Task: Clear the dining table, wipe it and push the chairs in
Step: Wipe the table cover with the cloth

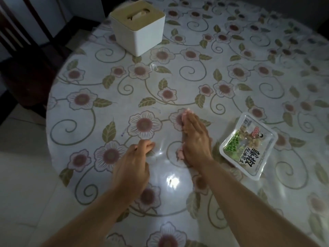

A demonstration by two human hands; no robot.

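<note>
A round dining table [231, 82] carries a flowered cloth under a clear plastic sheet. My right hand [194, 139] lies near the middle front with its fingers straight and together, pressing down on the table. A small pinkish piece [179, 154] shows under its heel; what it is I cannot tell. My left hand [133, 163] rests just to the left, fingers curled, thumb and forefinger tips meeting on the plastic, with nothing visible between them. A sealed clear food tray [247, 147] with a printed label lies right of my right hand.
A white tissue box [140, 31] with a tan lid stands at the far left of the table. A dark wooden chair [26, 68] stands beyond the table's left edge. Pale floor tiles [23, 175] show at the near left.
</note>
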